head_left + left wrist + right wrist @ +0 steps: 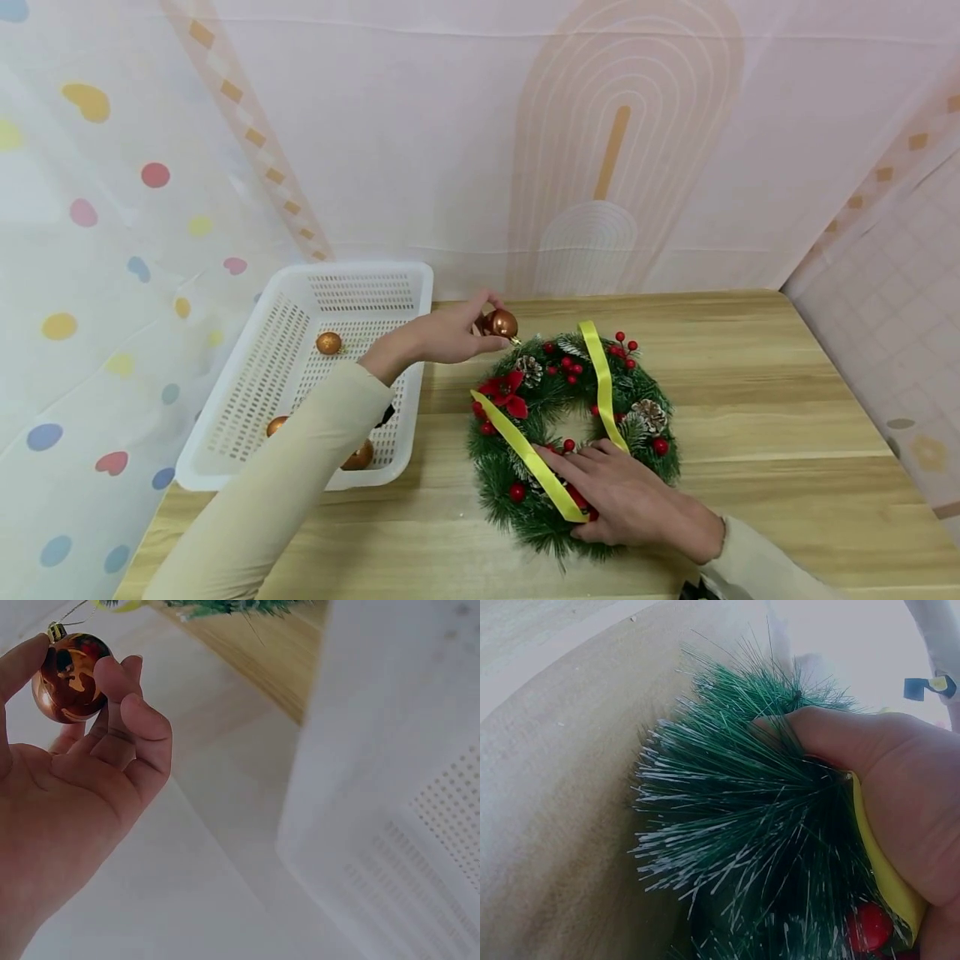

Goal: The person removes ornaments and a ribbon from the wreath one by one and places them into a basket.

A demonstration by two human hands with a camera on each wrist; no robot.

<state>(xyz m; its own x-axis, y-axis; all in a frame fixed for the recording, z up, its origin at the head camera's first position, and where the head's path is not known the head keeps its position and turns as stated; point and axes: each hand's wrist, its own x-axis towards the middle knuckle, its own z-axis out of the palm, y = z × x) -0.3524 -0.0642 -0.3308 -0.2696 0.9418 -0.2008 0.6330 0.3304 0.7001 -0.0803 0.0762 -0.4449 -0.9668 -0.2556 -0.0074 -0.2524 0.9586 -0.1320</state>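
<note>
A shiny copper Christmas ball (501, 324) is pinched by my left hand (450, 333), above the wreath's far left edge. In the left wrist view, the thumb lies by the gold cap and the fingers curl about the ball (71, 686). The green wreath (498, 492) lies flat on the table, with red berries, pinecones and a red flower (508, 393). My right hand (633, 504) grips its near side, the thumb pushed into the needles (720, 787). A yellow ribbon (602, 375) runs beneath that hand, with two tails spread across the wreath.
To the left stands a white perforated basket (426, 287). It holds a glittery gold ball (328, 342) and other copper balls (360, 457), partly hidden by my left arm. Behind the wooden table (757, 400) hangs a patterned cloth (420, 150).
</note>
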